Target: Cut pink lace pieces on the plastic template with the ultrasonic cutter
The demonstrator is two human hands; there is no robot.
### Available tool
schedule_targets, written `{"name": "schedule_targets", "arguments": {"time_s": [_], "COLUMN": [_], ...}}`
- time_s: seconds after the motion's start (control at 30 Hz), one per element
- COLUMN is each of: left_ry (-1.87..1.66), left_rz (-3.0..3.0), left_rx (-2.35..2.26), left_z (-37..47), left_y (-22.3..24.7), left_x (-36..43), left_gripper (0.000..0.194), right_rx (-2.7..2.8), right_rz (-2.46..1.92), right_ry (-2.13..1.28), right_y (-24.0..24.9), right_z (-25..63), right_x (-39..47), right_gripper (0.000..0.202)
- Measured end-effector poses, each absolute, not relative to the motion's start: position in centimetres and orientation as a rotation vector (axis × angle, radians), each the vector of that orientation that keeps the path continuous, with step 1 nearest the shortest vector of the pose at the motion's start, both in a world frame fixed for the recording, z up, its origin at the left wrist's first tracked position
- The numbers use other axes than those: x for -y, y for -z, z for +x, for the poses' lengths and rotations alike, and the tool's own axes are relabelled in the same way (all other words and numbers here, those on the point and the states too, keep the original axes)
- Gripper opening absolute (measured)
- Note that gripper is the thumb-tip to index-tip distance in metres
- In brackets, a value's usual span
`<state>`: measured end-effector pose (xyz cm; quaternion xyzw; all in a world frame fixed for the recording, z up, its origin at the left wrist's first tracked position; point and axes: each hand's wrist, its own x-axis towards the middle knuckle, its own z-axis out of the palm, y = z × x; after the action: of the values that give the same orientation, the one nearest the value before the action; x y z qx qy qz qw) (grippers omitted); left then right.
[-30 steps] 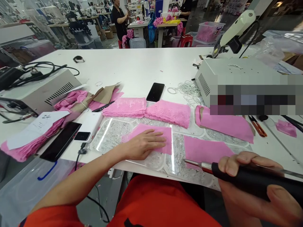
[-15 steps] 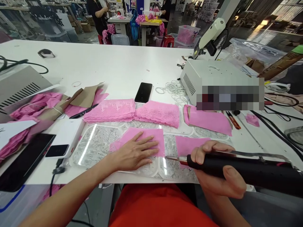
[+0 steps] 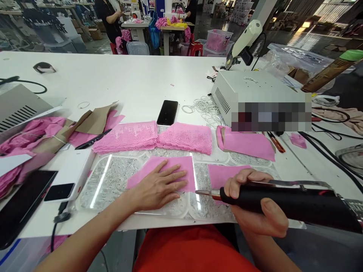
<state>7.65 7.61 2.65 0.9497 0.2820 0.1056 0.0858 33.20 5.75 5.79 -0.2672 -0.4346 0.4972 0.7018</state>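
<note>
My left hand (image 3: 161, 187) lies flat with fingers spread on a pink fabric piece (image 3: 185, 164), pressing it against the clear plastic mat (image 3: 113, 175). Gripped in my right hand (image 3: 263, 211) is a thick black handheld tool (image 3: 289, 202) with a slim metal tip and a metal lever along its top. The tip points left, close to the right edge of that fabric. A second pink fabric piece (image 3: 224, 175) lies partly behind the tool and my right fingers. Two stacks of pink lace pieces, a left stack (image 3: 127, 136) and a right stack (image 3: 185, 138), sit behind my left hand.
A folded pink piece (image 3: 249, 143) lies at back right, before a grey machine box (image 3: 241, 83). Around are a phone (image 3: 167, 112), tangled white elastic (image 3: 205, 107), a white power bank (image 3: 72, 177), pink bundles (image 3: 39, 132) and black cables (image 3: 331, 155).
The view has shifted slightly, so table items appear a little further left. Both hands keep their holds, and the tool tip stays beside the fabric edge.
</note>
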Motion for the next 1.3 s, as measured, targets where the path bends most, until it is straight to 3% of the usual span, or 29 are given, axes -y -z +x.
{"name": "schedule_targets", "arguments": {"time_s": [0.7,1.0,1.3], "left_ry": [-0.299,-0.309,-0.352], "left_rz": [2.793,2.791,2.790], "left_rx": [-0.855,-0.845,-0.922], "left_z": [7.6,7.7,6.4], "left_y": [-2.7,-2.7,-5.0], "left_x": [-7.5,-7.5,-6.9], "left_gripper": [0.043,0.045,0.050], "right_rx": [1.003,1.011,0.989], "right_rz": [-0.579,-0.574,-0.595], "right_ry": [-1.079,-1.060,-1.056], "right_y": [-5.5,-5.7,-6.1], "right_z": [33.1,32.6,32.4], "right_x": [-6.1,-6.6,-7.1], "right_gripper": [0.023,0.012,0.021]}}
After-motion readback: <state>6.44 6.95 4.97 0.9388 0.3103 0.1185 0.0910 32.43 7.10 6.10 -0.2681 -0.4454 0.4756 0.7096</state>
